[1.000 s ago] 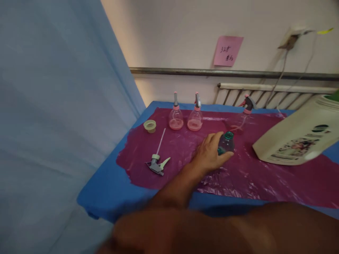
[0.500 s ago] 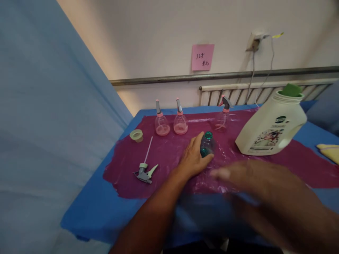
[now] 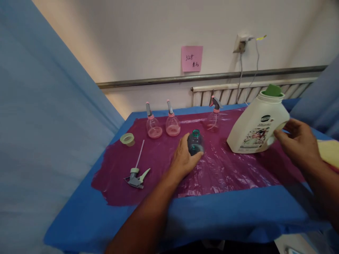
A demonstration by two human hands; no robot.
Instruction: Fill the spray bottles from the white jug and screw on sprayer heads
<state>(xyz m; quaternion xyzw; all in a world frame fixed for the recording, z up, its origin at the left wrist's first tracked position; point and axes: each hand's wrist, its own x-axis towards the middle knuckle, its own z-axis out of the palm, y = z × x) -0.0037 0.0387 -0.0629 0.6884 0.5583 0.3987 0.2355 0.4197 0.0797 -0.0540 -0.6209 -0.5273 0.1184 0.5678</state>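
In the head view, the left hand (image 3: pixel 182 160) has its thumb and fingers closed round the lower side of a small clear bottle (image 3: pixel 195 141). The bottle stands upright just beyond the fingertips, its open green neck pointing up. The right hand (image 3: pixel 299 144) curls at the handle of a white jug (image 3: pixel 255 130) with its fingertips touching, though a full grip cannot be told. The jug stands just left of those fingers, leaning slightly, between the two hands and to the right of the bottle.
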